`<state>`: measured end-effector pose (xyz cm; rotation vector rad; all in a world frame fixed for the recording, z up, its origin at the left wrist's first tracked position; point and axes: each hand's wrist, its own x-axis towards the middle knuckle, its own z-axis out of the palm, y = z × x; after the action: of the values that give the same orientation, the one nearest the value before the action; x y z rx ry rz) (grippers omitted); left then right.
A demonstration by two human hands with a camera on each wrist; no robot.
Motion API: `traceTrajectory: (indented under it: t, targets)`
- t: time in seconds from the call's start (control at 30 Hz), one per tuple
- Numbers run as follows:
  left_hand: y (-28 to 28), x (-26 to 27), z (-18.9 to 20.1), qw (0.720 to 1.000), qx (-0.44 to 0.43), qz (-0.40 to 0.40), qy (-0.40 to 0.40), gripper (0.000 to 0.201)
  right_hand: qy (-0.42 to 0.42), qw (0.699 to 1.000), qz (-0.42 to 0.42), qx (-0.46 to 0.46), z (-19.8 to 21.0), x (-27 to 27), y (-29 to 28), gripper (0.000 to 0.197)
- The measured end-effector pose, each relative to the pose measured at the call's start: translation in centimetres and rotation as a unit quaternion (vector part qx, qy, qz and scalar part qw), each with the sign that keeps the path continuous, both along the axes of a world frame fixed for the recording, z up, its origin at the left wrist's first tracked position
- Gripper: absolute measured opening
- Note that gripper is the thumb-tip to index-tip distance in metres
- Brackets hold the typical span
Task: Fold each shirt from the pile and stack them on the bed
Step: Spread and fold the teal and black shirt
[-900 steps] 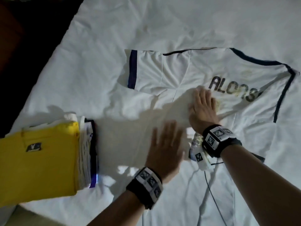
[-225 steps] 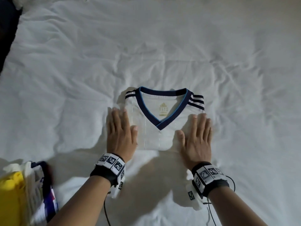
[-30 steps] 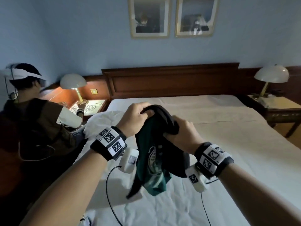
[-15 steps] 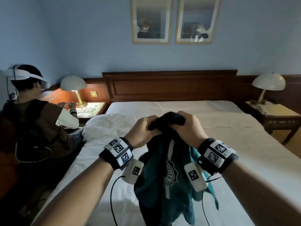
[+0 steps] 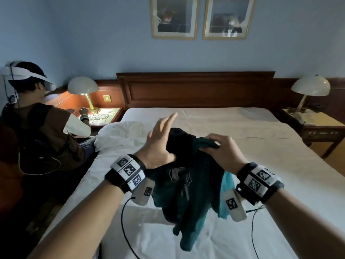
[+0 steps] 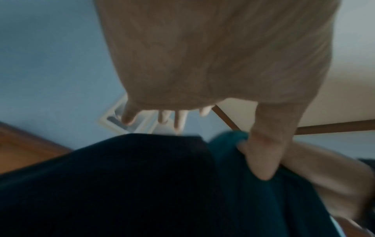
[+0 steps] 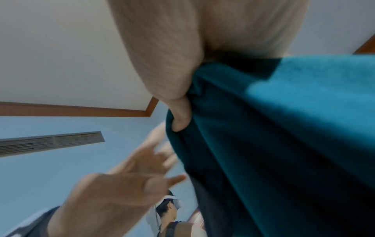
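Shirt point(image 5: 188, 186), a dark teal one, dangles bunched over the white bed point(image 5: 261, 146), right hand point(image 5: 222, 152) clutching its top edge, left hand point(image 5: 158, 144) splayed loose beside it. Blue walls, wooden headboard point(image 5: 196, 90), a lamp point(image 5: 83, 90) either side.

A shirt point(image 5: 188, 186) hangs above the bed point(image 5: 252, 131), between two lamps.

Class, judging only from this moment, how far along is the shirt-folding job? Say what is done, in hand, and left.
Done: no folded stack is in view, so that cannot be judged. In hand: the right hand grips a crumpled teal shirt above the bed; the left hand is open beside it. Left: spreading, folding and stacking this shirt.
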<state>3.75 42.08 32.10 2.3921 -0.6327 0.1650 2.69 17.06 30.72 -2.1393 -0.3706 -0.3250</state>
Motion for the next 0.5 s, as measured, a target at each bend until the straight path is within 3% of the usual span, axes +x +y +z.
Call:
traceTrajectory:
  t: [0.03,0.07,0.13,0.17,0.3,0.37,0.43,0.5]
  targets:
    - [-1.4,-0.2,-0.7,0.999,0.020,-0.037,0.021,0.103,0.001,1.000,0.003,-0.012,0.5,0.3,0.6,0.010]
    - [-2.5,0.0,-1.5,0.998,0.005,-0.057,0.039,0.083,-0.003,1.000,0.005,-0.028,0.8,0.4,1.1,0.010]
    - [-3.1,0.7,-2.4,0.997,-0.060,-0.035,0.033,0.019,-0.015,0.998,0.005,-0.055,0.6,0.3,1.5,0.011]
    - [-2.4,1.2,-2.7,0.996,-0.091,-0.013,0.015,0.005,-0.016,0.998,0.002,-0.062,0.1,0.1,1.4,0.013]
    - [1.3,1.2,-2.7,0.982,-0.172,0.062,0.035,0.021,-0.004,0.997,-0.052,-0.064,-3.4,-1.6,-0.8,0.038]
    - [3.2,1.1,-3.0,0.971,-0.211,0.099,0.044,0.021,-0.005,0.996,-0.077,-0.044,-4.7,-2.3,-1.8,0.039]
    - [4.2,1.0,-3.5,0.977,-0.179,0.119,0.010,0.022,-0.034,0.995,-0.089,-0.026,-4.9,-2.4,-1.9,0.028]
    - [3.0,0.2,-3.8,0.990,-0.123,0.065,-0.005,0.038,-0.048,0.995,-0.082,0.008,-4.0,-2.0,-0.9,0.024]
